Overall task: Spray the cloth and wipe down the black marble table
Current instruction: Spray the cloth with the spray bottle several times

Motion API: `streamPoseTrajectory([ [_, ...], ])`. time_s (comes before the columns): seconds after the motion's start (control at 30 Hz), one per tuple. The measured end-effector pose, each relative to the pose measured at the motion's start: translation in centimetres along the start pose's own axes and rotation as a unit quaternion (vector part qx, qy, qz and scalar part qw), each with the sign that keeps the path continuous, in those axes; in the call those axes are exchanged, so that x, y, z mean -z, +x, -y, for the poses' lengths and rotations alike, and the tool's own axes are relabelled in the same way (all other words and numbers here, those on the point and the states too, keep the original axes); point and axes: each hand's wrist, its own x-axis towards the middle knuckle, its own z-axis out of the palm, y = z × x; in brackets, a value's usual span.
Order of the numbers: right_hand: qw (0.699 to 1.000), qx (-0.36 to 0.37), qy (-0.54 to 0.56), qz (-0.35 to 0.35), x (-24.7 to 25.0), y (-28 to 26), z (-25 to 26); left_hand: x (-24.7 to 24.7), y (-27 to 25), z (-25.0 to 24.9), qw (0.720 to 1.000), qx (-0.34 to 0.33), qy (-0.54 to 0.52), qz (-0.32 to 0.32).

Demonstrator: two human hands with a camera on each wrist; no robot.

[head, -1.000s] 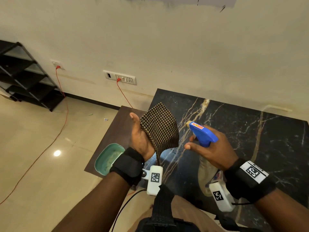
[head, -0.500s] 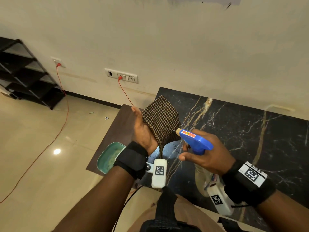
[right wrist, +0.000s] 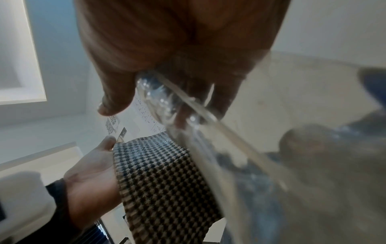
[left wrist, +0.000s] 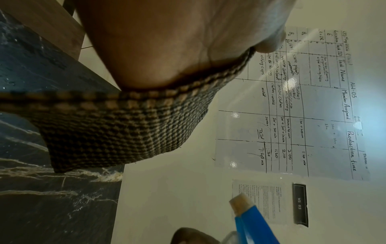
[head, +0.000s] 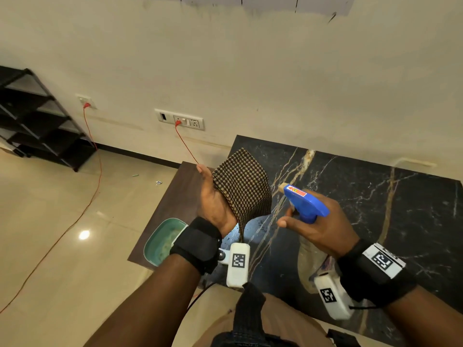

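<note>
While the cloth (head: 241,186) hung above the worktop (head: 375,209), I held it in my left hand (head: 213,204), fingers curled behind it and thumb upright beside its edge. My right hand (head: 323,229) gripped the spray bottle (head: 304,200) at the neck, nozzle just beside the fabric and pointed at it. I judged the cloth light, soft and limp; it should be gripped by a bunched fold with the face left exposed. I judged the bottle light and possibly slippery if wetted. The worktop appeared not yet wiped.
</note>
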Motion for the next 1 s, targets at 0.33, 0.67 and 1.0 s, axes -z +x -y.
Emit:
streamPoseTrajectory([
  [0.33,1.000,-0.015,-0.019,-0.013,4.0,-0.1,-2.4,-3.0,0.1,1.9,1.000,-0.013,0.015,-0.009],
  [0.67,0.995,0.058,0.026,0.080,5.8,-1.4,-2.2,-6.4,0.3,3.7,0.999,-0.033,0.015,-0.022],
  [1.0,0.991,0.066,0.061,0.095,7.4,-2.8,-3.0,-7.5,0.1,6.1,0.998,-0.047,0.002,-0.050],
])
